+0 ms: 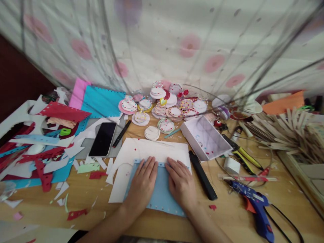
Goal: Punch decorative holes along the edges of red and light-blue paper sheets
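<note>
A light blue sheet (162, 192) with small holes along its edges lies on the table in front of me. It overlaps a larger piece of white paper (157, 146), which has a curved cut at its left. My left hand (144, 179) rests flat on the blue sheet's left part, fingers stretched toward its far edge. Across from it, my right hand (181, 182) presses flat on the right part, fingers also extended. Neither hand holds anything. A narrow folded strip with holes shows along the far edge of the sheet, partly covered by my fingers.
Several layered paper discs (167, 125) stand behind. A white box (206, 140), black bar-shaped tool (202, 175), yellow-black wire strippers (240, 153) and blue glue gun (255, 206) sit right. Left are a phone (103, 139), black marker (122, 133) and paper scraps (45, 168).
</note>
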`<move>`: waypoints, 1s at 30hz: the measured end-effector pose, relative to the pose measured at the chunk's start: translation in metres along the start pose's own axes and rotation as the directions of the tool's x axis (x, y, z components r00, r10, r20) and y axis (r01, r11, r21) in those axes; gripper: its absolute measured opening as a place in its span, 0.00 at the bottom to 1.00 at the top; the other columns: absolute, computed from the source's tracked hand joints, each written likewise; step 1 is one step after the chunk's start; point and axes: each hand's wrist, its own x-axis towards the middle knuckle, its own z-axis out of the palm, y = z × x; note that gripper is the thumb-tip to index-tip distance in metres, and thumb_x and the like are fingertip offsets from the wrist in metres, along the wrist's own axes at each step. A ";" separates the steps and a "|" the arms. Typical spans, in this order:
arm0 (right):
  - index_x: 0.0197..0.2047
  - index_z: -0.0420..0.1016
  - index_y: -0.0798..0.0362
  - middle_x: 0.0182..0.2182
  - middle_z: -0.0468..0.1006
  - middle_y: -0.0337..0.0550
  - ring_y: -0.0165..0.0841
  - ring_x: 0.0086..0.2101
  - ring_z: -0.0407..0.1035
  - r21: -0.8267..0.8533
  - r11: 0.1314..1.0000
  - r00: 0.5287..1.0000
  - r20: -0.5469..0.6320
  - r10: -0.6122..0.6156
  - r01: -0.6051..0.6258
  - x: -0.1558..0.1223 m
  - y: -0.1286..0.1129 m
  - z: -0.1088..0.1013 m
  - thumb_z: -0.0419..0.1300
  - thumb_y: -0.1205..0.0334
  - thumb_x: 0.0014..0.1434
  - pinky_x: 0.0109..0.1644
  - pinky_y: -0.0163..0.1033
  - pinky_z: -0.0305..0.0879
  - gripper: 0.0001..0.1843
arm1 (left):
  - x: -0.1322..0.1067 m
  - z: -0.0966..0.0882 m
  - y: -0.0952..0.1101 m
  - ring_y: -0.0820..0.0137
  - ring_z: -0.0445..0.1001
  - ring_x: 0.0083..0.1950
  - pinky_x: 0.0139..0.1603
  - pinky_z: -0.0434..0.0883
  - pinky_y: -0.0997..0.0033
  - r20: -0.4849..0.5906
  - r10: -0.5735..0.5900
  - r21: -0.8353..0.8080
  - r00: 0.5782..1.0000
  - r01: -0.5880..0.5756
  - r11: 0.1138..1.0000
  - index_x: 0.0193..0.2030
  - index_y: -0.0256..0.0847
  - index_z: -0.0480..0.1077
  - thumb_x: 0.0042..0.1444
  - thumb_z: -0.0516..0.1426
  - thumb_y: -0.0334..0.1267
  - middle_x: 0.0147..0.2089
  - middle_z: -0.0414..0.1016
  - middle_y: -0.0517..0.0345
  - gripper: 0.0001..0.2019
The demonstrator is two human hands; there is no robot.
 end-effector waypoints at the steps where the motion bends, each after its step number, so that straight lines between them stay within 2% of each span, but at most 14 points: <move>1: 0.51 0.73 0.57 0.52 0.74 0.52 0.39 0.53 0.67 -0.011 1.000 1.000 0.009 0.002 -0.002 0.000 -0.001 -0.001 0.49 0.78 0.56 0.57 0.50 0.65 0.22 | -0.001 0.002 0.000 0.58 0.62 0.64 0.63 0.63 0.52 0.005 -0.007 0.000 1.000 0.007 1.000 0.59 0.30 0.64 0.59 0.44 0.22 0.61 0.67 0.42 0.22; 4: 0.53 0.72 0.58 0.54 0.72 0.53 0.38 0.55 0.65 -0.048 0.999 0.999 0.045 0.004 -0.002 -0.001 -0.007 -0.003 0.48 0.77 0.57 0.58 0.49 0.65 0.23 | -0.003 0.004 0.000 0.56 0.58 0.66 0.62 0.65 0.51 0.023 -0.016 -0.023 1.000 0.017 1.000 0.60 0.30 0.62 0.59 0.44 0.22 0.63 0.64 0.39 0.23; 7: 0.59 0.66 0.60 0.59 0.66 0.54 0.40 0.60 0.58 -0.089 0.996 0.991 0.132 0.024 -0.012 -0.004 -0.014 -0.006 0.48 0.74 0.58 0.60 0.51 0.63 0.25 | -0.002 0.003 -0.002 0.54 0.54 0.68 0.61 0.66 0.50 0.038 -0.041 -0.068 0.998 0.044 0.997 0.61 0.31 0.60 0.58 0.45 0.23 0.65 0.60 0.36 0.24; 10: 0.64 0.57 0.61 0.63 0.58 0.54 0.42 0.63 0.51 -0.138 0.990 0.972 0.229 0.056 -0.024 -0.007 -0.018 -0.009 0.49 0.68 0.60 0.61 0.53 0.61 0.28 | -0.001 -0.001 -0.003 0.52 0.49 0.69 0.62 0.64 0.49 0.079 -0.058 -0.113 0.995 0.067 0.991 0.64 0.32 0.57 0.57 0.46 0.23 0.67 0.55 0.35 0.26; 13: 0.65 0.55 0.62 0.64 0.55 0.54 0.43 0.64 0.49 -0.161 0.987 0.963 0.264 0.055 -0.012 -0.008 -0.019 -0.009 0.50 0.66 0.61 0.62 0.54 0.60 0.29 | 0.001 -0.006 -0.005 0.51 0.46 0.70 0.63 0.61 0.48 0.141 -0.043 -0.150 0.989 0.064 0.987 0.66 0.34 0.54 0.58 0.48 0.26 0.69 0.50 0.36 0.27; 17: 0.63 0.59 0.63 0.62 0.59 0.54 0.43 0.63 0.50 -0.155 0.988 0.971 0.238 0.024 0.013 -0.010 -0.018 -0.008 0.51 0.66 0.60 0.62 0.54 0.59 0.27 | 0.003 -0.013 -0.008 0.51 0.43 0.71 0.64 0.58 0.47 0.200 -0.026 -0.164 0.979 0.059 0.985 0.68 0.37 0.51 0.60 0.49 0.30 0.71 0.45 0.38 0.28; 21: 0.61 0.62 0.62 0.60 0.64 0.54 0.43 0.62 0.54 -0.131 0.991 0.980 0.198 0.016 0.010 -0.011 -0.018 -0.006 0.52 0.67 0.60 0.61 0.55 0.61 0.25 | 0.004 -0.017 -0.009 0.46 0.40 0.71 0.63 0.56 0.41 0.202 -0.052 -0.141 0.978 0.082 0.987 0.67 0.41 0.52 0.60 0.51 0.32 0.72 0.38 0.39 0.28; 26: 0.62 0.60 0.62 0.60 0.64 0.55 0.44 0.62 0.54 -0.087 0.996 0.984 0.176 0.032 -0.017 -0.012 -0.018 -0.004 0.51 0.69 0.60 0.60 0.57 0.61 0.27 | 0.004 -0.017 -0.010 0.42 0.38 0.70 0.63 0.55 0.39 0.181 -0.068 -0.148 0.981 0.096 0.984 0.67 0.48 0.53 0.59 0.53 0.34 0.73 0.29 0.45 0.29; 30: 0.63 0.57 0.64 0.60 0.63 0.57 0.45 0.62 0.53 -0.093 0.996 0.983 0.182 0.031 -0.014 -0.015 -0.017 -0.003 0.50 0.69 0.60 0.60 0.58 0.61 0.28 | 0.004 -0.018 -0.011 0.42 0.39 0.70 0.63 0.54 0.40 0.189 -0.068 -0.152 0.980 0.098 0.983 0.67 0.49 0.53 0.59 0.53 0.34 0.73 0.28 0.46 0.29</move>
